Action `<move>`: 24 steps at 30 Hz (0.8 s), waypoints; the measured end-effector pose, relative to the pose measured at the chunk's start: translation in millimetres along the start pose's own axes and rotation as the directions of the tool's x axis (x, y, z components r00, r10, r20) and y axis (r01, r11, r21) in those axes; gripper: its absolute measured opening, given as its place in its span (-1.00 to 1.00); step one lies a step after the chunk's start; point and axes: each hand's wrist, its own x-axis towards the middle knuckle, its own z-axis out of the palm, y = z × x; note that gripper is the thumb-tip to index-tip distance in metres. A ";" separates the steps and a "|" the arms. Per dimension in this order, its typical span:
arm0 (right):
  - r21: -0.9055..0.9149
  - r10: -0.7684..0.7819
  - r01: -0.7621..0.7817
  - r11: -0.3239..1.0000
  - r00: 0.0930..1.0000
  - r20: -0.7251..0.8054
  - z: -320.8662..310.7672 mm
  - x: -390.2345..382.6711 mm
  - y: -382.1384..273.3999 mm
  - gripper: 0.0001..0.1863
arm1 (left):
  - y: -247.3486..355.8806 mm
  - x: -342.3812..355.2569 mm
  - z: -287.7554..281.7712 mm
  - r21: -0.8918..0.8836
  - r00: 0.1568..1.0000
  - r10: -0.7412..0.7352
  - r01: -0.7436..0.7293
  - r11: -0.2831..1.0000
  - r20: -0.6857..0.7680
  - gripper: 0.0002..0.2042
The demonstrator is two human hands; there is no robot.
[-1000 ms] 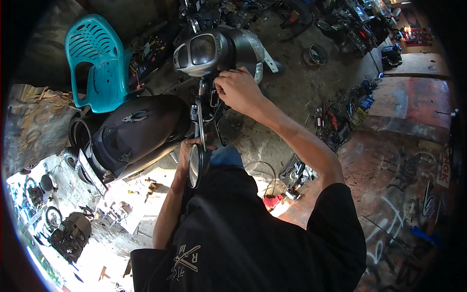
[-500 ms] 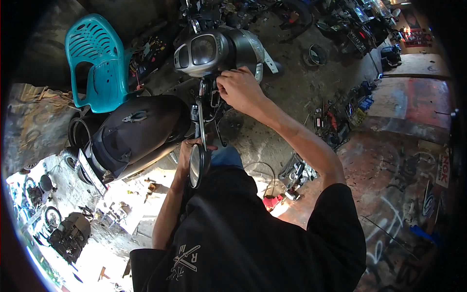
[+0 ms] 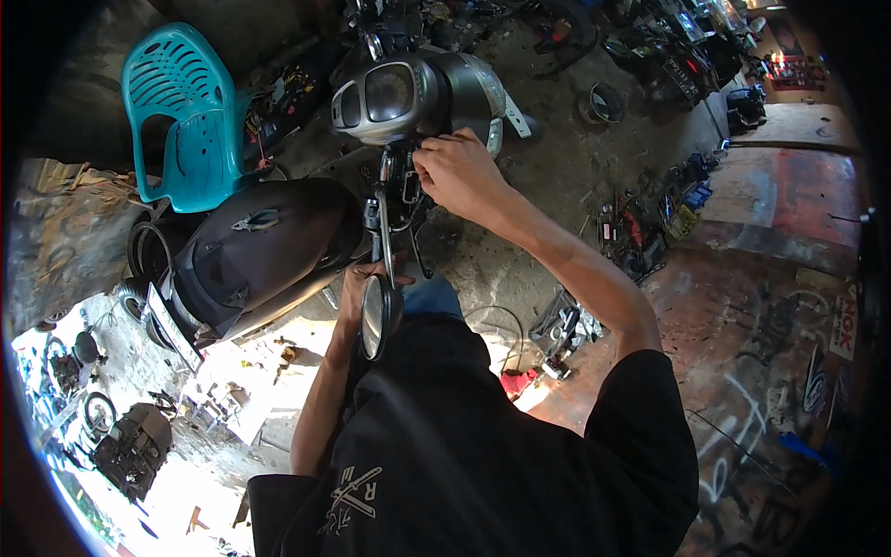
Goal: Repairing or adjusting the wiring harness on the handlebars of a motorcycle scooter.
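A scooter stands in front of me, with a grey handlebar cover (image 3: 422,104) and a dark seat (image 3: 269,237). My right hand (image 3: 461,174) reaches to the underside of that cover, its fingers bent and pressed together; what they hold is hidden. Lower down, my left hand (image 3: 356,286) is beside the near handlebar end, mostly behind the round mirror (image 3: 375,317). One fingertip shows past the mirror's stem, but the rest of the fingers are covered. Pliers (image 3: 255,221) lie on the seat.
A turquoise plastic chair (image 3: 197,139) stands beyond the seat at the left. Loose tools (image 3: 634,227) and parts lie on the floor to the right. A bucket (image 3: 603,104) is farther off. An engine-like block (image 3: 135,446) sits on the bright ground at lower left.
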 end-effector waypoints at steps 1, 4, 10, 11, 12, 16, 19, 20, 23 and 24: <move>0.002 -0.001 0.001 1.000 1.000 -0.013 -0.2 0.3 -0.1 -0.94 | 1.2 0.1 -0.1 0.027 1.000 -0.022 0.022 0.999 -0.003 -0.56; 0.005 -0.002 0.002 1.000 1.000 -0.031 1.3 0.9 0.9 -0.93 | 1.8 -0.3 -4.1 -0.045 0.997 -0.075 0.075 0.996 0.010 -0.54; 0.029 0.007 -0.007 1.000 1.000 0.007 -3.2 1.4 -0.5 -0.94 | -5.0 1.0 -2.6 -0.040 0.999 0.045 -0.044 0.998 0.019 -0.54; 0.033 0.004 -0.004 0.999 1.000 0.019 -3.7 1.3 -1.0 -0.94 | -5.2 0.7 -2.7 -0.041 0.999 0.045 -0.044 0.998 0.018 -0.54; 0.033 0.004 -0.005 0.999 1.000 0.019 -3.2 1.1 -0.9 -0.94 | -4.3 0.7 -2.7 -0.047 0.999 0.036 -0.035 0.998 0.022 -0.54; 0.024 -0.010 0.009 1.000 1.000 0.025 -1.0 1.4 -1.8 -0.94 | -3.2 -0.4 -2.3 -0.082 0.999 0.030 -0.027 0.996 0.041 -0.53; 0.025 -0.005 0.004 1.000 1.000 0.031 -1.8 1.3 -1.9 -0.94 | -2.0 -2.4 -0.1 -0.116 0.994 0.092 -0.085 0.990 0.052 -0.53; 0.030 0.001 -0.002 1.000 0.999 0.038 -2.3 1.1 -1.6 -0.94 | -2.5 -1.3 -0.1 -0.117 0.994 0.091 -0.084 0.990 0.053 -0.53; 0.021 0.006 -0.008 1.000 0.998 0.060 -3.4 3.1 -5.0 -0.93 | -8.8 0.0 -3.5 -0.051 0.997 0.067 -0.065 0.997 0.049 -0.53; 0.020 0.009 -0.010 1.000 0.998 0.060 -1.7 2.5 -4.6 -0.93 | -10.2 -1.4 -1.1 -0.049 0.994 0.102 -0.101 0.994 0.027 -0.52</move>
